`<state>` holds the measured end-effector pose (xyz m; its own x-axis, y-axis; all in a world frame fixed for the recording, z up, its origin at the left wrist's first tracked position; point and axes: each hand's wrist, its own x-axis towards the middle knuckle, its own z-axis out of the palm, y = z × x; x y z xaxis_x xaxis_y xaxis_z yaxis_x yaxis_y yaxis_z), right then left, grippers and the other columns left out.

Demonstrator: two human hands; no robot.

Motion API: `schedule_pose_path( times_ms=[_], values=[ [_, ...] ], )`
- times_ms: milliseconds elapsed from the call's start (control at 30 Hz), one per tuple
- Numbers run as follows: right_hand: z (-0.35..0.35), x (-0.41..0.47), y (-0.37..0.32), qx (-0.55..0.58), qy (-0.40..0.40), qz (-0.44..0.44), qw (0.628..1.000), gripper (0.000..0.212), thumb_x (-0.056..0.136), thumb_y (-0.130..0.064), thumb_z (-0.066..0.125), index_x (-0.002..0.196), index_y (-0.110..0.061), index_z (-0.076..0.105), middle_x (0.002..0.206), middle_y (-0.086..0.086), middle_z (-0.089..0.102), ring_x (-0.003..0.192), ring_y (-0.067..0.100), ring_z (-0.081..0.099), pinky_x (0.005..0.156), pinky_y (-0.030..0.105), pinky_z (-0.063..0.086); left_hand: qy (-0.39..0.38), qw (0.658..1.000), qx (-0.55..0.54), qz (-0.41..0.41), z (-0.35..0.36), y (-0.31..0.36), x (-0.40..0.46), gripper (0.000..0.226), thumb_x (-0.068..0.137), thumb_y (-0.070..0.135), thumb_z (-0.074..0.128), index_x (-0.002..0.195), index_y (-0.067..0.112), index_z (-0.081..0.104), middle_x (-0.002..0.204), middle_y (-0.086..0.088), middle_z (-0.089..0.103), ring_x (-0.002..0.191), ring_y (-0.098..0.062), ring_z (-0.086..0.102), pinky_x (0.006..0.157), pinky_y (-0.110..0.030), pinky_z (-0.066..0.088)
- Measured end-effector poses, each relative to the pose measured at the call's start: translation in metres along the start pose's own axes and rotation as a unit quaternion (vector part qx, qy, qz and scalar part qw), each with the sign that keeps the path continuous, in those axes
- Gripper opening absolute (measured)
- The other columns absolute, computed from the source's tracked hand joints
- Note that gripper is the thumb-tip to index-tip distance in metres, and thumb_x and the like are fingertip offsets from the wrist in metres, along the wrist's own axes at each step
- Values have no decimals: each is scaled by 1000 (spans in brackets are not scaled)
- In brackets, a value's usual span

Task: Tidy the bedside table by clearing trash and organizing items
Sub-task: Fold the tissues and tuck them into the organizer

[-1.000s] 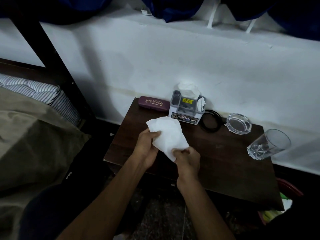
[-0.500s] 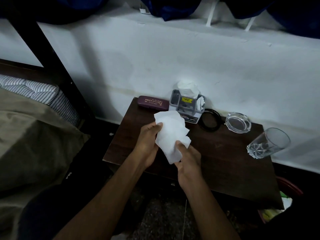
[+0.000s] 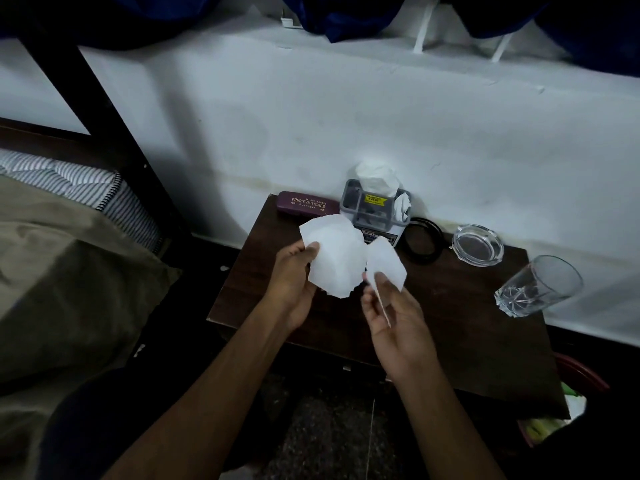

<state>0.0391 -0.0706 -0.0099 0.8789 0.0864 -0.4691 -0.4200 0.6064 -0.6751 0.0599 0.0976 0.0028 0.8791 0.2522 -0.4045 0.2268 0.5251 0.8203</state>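
Above the dark wooden bedside table (image 3: 467,327) I hold a white tissue (image 3: 334,258), spread out and partly folded. My left hand (image 3: 294,282) pinches its left edge between thumb and fingers. My right hand (image 3: 394,317) pinches the tissue's right flap (image 3: 384,263), palm turned up. At the table's back edge stands a grey organiser box (image 3: 372,216) stuffed with white tissues, with a maroon spectacle case (image 3: 306,204) to its left.
A black coiled cable (image 3: 424,244), a glass ashtray (image 3: 478,244) and a clear tumbler (image 3: 538,287) sit on the table's right part. A red bin (image 3: 585,379) with rubbish stands lower right. A bed (image 3: 69,265) with an olive cover lies left.
The tissue has been opened out wider, from one bunched piece to two spread flaps. My right hand turned palm up and moved slightly right; the left hand stayed on the left edge.
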Motion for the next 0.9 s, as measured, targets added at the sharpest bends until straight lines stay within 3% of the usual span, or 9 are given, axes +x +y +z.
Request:
schedule_pose_path(
  times_ms=[100,200,300,400,500,567,700,800,900],
  values=[
    [18,18,5,-158,65,-84,982,26,92,-11,77,118,-11,76,104,1,80,92,16,75,71,29,60,-7,1000,-13,-16,3,-6,-1,32,106,7,50,132,-4,65,132,-24,70,115,-38,70,91,-45,58],
    [31,29,10,-151,76,-82,982,33,88,-9,80,120,-12,74,108,1,81,100,20,78,76,35,63,-34,997,-56,-28,5,-7,-4,34,105,5,49,135,-6,63,133,-26,69,122,-41,67,103,-53,57],
    [33,34,17,-84,49,-39,994,61,76,-11,90,131,-6,62,121,11,76,107,30,76,73,38,63,-45,996,-74,-31,7,-4,-7,32,106,6,48,132,-1,65,127,-22,73,106,-33,75,80,-40,66],
    [34,33,18,-112,53,-59,991,85,59,-21,94,136,-5,59,126,15,73,110,33,74,81,45,64,-61,992,-98,-50,9,3,-10,38,110,25,45,133,2,66,122,-17,76,102,-28,76,76,-36,65],
    [30,34,16,-214,67,-99,970,59,73,-14,90,127,-8,66,116,9,76,106,31,75,84,48,65,-88,992,-70,-63,11,7,-11,41,109,34,48,130,6,70,123,-17,77,109,-29,76,89,-40,62],
    [28,35,11,-250,63,-115,959,43,81,-8,85,121,-11,69,110,8,78,104,31,75,85,50,64,-78,996,-17,-43,11,1,-9,31,101,10,58,129,4,70,123,-19,76,116,-38,73,89,-44,61],
    [26,35,-5,-265,-25,-116,957,40,88,-4,77,126,-15,69,116,6,78,110,32,73,93,54,61,-37,999,34,7,6,-3,1,40,89,-13,60,121,7,73,105,-6,82,96,-24,80,67,-32,64],
    [23,34,-19,-248,-76,-118,959,44,91,1,71,132,-14,66,125,8,75,115,29,72,94,49,60,-52,997,40,35,5,4,5,42,85,-6,69,125,6,73,115,-12,80,103,-28,78,79,-38,65],
    [27,34,-34,-236,-87,-116,961,30,92,10,61,108,-11,74,112,9,77,101,27,73,78,39,61,-74,993,63,67,5,12,9,32,91,-11,58,113,2,76,107,-15,81,96,-24,78,76,-32,62]
  ],
)
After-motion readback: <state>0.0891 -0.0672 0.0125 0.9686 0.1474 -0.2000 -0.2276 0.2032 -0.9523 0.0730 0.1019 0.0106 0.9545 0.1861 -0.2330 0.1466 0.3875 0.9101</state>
